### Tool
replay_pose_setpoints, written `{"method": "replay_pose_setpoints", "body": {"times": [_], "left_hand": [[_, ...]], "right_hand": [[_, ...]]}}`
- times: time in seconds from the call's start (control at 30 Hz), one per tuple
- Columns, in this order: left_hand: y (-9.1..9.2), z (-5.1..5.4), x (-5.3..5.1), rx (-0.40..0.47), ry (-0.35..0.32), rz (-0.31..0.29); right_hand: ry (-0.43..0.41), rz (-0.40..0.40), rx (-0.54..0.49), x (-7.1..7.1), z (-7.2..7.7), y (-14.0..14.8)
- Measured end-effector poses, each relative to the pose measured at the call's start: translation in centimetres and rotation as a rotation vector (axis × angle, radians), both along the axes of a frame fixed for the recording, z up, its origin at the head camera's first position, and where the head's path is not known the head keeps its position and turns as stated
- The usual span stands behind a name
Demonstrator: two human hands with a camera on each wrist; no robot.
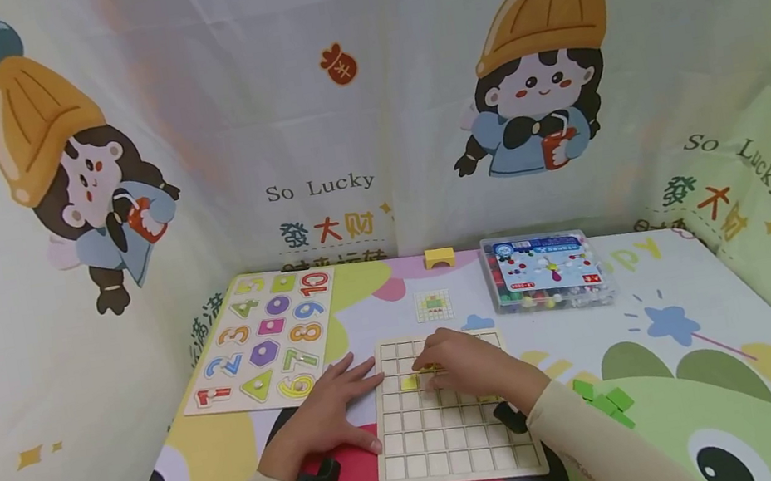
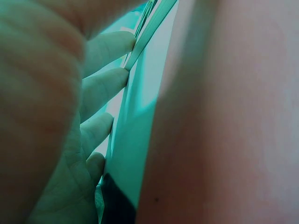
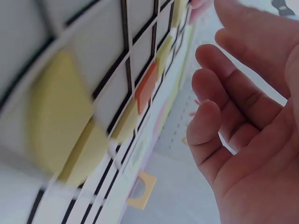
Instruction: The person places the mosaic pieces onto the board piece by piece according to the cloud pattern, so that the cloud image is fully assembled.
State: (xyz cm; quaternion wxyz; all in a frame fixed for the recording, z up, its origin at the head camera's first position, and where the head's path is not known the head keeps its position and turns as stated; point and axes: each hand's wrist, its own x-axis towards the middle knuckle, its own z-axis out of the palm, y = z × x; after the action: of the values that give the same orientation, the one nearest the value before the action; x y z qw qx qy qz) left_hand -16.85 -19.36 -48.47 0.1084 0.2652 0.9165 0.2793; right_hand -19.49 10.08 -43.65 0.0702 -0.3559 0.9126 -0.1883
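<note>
My left hand [image 1: 332,409] has its fingers spread, with fingertips touching the left edge of a wooden grid board [image 1: 459,464]. In the left wrist view its fingers [image 2: 105,91] press the board's side. Over the upper part of the board hovers my right hand [image 1: 469,362], its fingers bent downward near a yellow square tile [image 1: 409,382]. In the right wrist view those fingers [image 3: 205,121] are loosely curved, with nothing visible between them; the thumb tip leaves the frame. Yellow tiles [image 3: 60,112] and an orange-red tile [image 3: 146,86] lie on the grid, partly hidden by my hand from above.
A small pattern card [image 1: 434,306] lies behind the board. Further back are a yellow arch block [image 1: 440,258] and a clear plastic case [image 1: 549,272]. A number puzzle board [image 1: 261,340] lies at left, several green tiles [image 1: 611,400] at right.
</note>
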Motion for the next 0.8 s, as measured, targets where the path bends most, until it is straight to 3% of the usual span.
{"method": "replay_pose_setpoints", "body": {"times": [0.5,0.8], "left_hand": [[-0.1,-0.1,0.1,0.003,-0.004,0.001],[0.1,-0.1,0.1,0.011,-0.007,0.004]], "right_hand": [[0.055,-0.214,-0.073,3.3,0.8,8.4],[0.132,-0.236,-0.132,4.0,0.5,12.3]]}}
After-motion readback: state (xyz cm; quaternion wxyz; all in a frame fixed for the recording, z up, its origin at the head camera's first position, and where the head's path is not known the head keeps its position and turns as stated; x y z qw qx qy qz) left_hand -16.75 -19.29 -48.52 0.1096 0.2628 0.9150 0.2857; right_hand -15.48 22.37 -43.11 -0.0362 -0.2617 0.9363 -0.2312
